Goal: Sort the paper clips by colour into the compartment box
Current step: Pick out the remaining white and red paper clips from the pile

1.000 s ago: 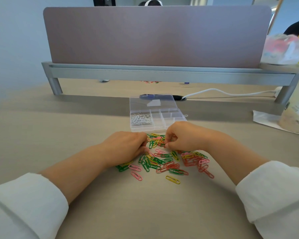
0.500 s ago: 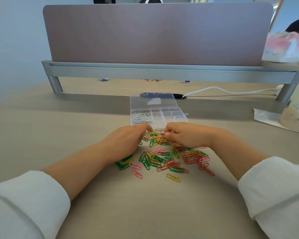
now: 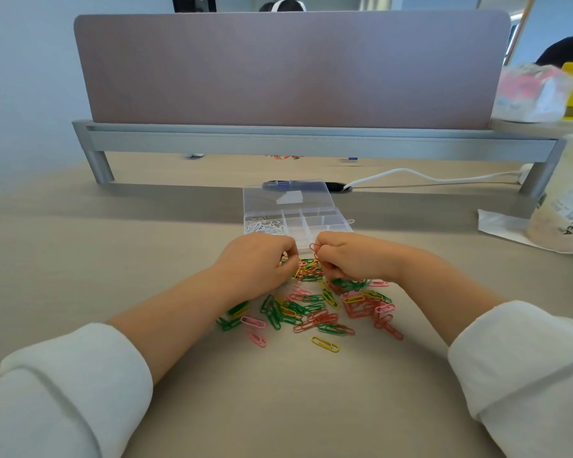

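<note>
The sorting looks to be at an early stage. The box sits mid-table, toward the far edge, with its lid thrown back. Only its left compartment is filled, with white clips. The other compartments that show look empty, though the hands hide part of the near row. One pale clip lies on the table just beside the box's right wall.

All the coloured clips are left to do. The pile is a mix of green, red, pink and yellow, spread loose between the box and the table's near edge. No colour has been separated out.

The right hand is curled, its thumb and forefinger pinching a red clip. The clip is raised above the far end of the pile, just short of the box's near wall. The left hand is beside it with its fingers curled in over the pile's far-left part. Whether it has a clip between them cannot be told.

Red is probably the second colour to go in. It needs an empty compartment apart from the white, and most of the job lies ahead.
</note>
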The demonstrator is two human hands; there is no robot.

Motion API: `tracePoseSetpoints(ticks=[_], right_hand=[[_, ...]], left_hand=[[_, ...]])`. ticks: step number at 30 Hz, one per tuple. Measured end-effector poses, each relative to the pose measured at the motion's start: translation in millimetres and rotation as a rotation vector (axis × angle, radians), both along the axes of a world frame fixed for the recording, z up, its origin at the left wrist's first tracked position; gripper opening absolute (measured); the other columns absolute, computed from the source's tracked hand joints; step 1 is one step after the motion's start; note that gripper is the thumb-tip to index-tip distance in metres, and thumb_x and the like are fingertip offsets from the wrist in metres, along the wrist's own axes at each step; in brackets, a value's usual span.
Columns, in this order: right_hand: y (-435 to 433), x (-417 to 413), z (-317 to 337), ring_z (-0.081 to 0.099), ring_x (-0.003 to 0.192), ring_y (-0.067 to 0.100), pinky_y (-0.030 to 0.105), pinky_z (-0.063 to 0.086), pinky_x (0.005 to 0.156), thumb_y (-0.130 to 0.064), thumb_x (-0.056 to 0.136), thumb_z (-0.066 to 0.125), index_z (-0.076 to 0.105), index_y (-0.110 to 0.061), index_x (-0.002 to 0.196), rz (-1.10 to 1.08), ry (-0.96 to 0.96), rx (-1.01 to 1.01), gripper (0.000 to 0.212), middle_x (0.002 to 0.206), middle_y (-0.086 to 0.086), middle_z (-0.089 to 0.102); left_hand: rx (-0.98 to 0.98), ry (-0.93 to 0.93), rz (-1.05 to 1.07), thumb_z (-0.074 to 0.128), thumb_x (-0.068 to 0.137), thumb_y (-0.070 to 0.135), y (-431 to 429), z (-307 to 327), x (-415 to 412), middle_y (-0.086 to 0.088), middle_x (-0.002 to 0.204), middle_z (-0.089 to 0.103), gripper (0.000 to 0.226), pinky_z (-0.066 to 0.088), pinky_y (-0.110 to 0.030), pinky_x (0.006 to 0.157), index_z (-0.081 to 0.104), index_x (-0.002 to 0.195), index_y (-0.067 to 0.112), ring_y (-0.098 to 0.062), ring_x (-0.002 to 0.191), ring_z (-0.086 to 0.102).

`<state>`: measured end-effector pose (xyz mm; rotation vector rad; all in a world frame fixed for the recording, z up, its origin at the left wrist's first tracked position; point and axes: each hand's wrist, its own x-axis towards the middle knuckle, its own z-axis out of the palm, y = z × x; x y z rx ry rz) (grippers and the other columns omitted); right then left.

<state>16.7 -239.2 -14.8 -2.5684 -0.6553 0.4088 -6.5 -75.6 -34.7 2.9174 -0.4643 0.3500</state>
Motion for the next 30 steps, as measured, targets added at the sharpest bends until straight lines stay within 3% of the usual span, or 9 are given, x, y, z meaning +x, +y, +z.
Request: tracePoseSetpoints(ticks=[4, 9, 13, 16, 20, 24, 27, 30], right_hand=[[-5.1, 0.9, 1.6, 0.04, 0.053, 0.013, 0.023, 0.032, 0.053, -0.018, 0.099, 0.031, 0.041, -0.014, 0.082, 0.002, -0.001, 0.06, 0.02, 0.063, -0.003, 0.049], [-6.5, 2.0, -0.2, 0.042, 0.053, 0.009, 0.023, 0.034, 0.053, -0.02, 0.1, 0.03, 0.044, -0.013, 0.097, 0.008, -0.044, 0.055, 0.016, 0.064, -0.005, 0.053], [-7.0, 6.7, -4.5, 0.043, 0.055, 0.014, 0.026, 0.037, 0.053, -0.01, 0.097, 0.027, 0.049, -0.02, 0.103, -0.029, 0.008, 0.118, 0.024, 0.063, -0.003, 0.051], [-7.4, 9.0, -4.8, 0.041, 0.054, 0.012, 0.024, 0.035, 0.052, -0.003, 0.093, 0.031, 0.055, -0.019, 0.087, -0.058, 0.032, 0.163, 0.03, 0.062, -0.003, 0.048], [-8.8, 9.0, -2.5, 0.04, 0.043, -0.002, 0.013, 0.03, 0.044, -0.005, 0.092, 0.032, 0.048, -0.018, 0.066, -0.115, 0.049, 0.217, 0.033, 0.06, -0.006, 0.044], [-5.6, 8.1, -6.6, 0.033, 0.039, 0.006, 0.018, 0.028, 0.042, 0.0, 0.089, 0.031, 0.042, -0.011, 0.061, -0.119, 0.089, 0.249, 0.032, 0.053, -0.002, 0.037], [-5.6, 9.4, -5.4, 0.036, 0.049, 0.007, 0.013, 0.03, 0.045, -0.006, 0.094, 0.033, 0.044, -0.018, 0.062, -0.154, 0.096, 0.267, 0.036, 0.058, -0.003, 0.041], [-4.4, 8.8, -2.2, 0.029, 0.045, 0.011, 0.013, 0.024, 0.04, 0.007, 0.086, 0.03, 0.036, -0.014, 0.054, -0.167, 0.15, 0.283, 0.039, 0.054, 0.001, 0.034]], left_hand=[[0.102, 0.062, 0.03, 0.052, 0.083, 0.055, -7.9, -1.3, 3.4, 0.009, 0.077, 0.048, 0.03, 0.036, -0.026, 0.065, 0.058, 0.098, 0.029, -0.014, 0.079, 0.045], [0.136, 0.067, 0.014, 0.051, 0.089, 0.042, -6.1, -0.5, 5.9, 0.003, 0.099, 0.06, 0.024, 0.035, -0.025, 0.069, 0.059, 0.103, 0.025, -0.017, 0.098, 0.053], [0.108, 0.06, 0.001, 0.046, 0.093, 0.035, -1.0, -1.0, 3.7, 0.002, 0.097, 0.061, 0.018, 0.035, -0.027, 0.068, 0.055, 0.102, 0.022, -0.017, 0.087, 0.05], [0.059, 0.061, -0.021, 0.039, 0.096, 0.031, 2.2, -3.8, 2.1, 0.001, 0.084, 0.054, 0.012, 0.035, -0.03, 0.065, 0.042, 0.092, 0.021, -0.018, 0.075, 0.044], [-0.005, 0.134, -0.081, 0.032, 0.098, 0.027, 5.5, -6.3, 0.4, 0.004, 0.071, 0.046, 0.013, 0.033, -0.031, 0.062, 0.034, 0.088, 0.018, -0.018, 0.067, 0.043], [-0.075, 0.176, -0.139, 0.033, 0.099, 0.023, 10.0, -7.9, 1.8, 0.003, 0.073, 0.048, 0.01, 0.033, -0.029, 0.061, 0.035, 0.091, 0.017, -0.015, 0.065, 0.044], [-0.133, 0.143, -0.135, 0.033, 0.098, 0.02, 11.8, -9.3, 4.0, 0.003, 0.074, 0.052, 0.008, 0.031, -0.028, 0.061, 0.038, 0.104, 0.017, -0.017, 0.068, 0.048], [-0.122, 0.114, -0.12, 0.03, 0.099, 0.021, 11.1, -10.8, 4.2, 0.01, 0.07, 0.048, 0.025, 0.027, -0.026, 0.059, 0.039, 0.123, 0.019, -0.006, 0.064, 0.042]])
